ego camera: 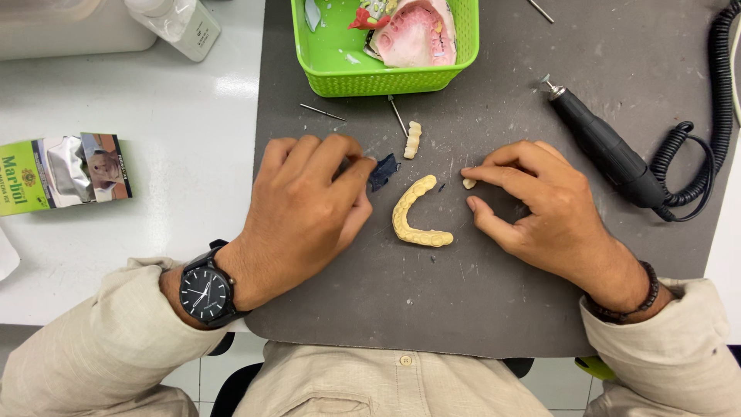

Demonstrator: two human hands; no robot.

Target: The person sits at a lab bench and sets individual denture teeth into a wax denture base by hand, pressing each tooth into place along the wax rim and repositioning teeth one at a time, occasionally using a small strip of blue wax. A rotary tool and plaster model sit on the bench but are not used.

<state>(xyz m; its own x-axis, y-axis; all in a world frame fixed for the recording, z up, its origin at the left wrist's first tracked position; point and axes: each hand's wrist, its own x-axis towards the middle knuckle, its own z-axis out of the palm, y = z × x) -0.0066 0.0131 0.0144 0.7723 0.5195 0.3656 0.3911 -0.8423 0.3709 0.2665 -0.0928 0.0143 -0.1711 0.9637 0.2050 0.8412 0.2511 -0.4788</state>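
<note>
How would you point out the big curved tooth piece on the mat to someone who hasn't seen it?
Find the dark grey mat, then look between the left hand and right hand. The pale yellow arch of teeth lies there untouched, horseshoe-shaped and bigger than the short tooth strip above it.

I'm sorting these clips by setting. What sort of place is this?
Probably a dental lab bench. A curved arch of cream teeth lies on a grey mat between the hands, a pink denture cast sits in a green basket, and a black rotary handpiece with a coiled cord lies to the right.
</note>
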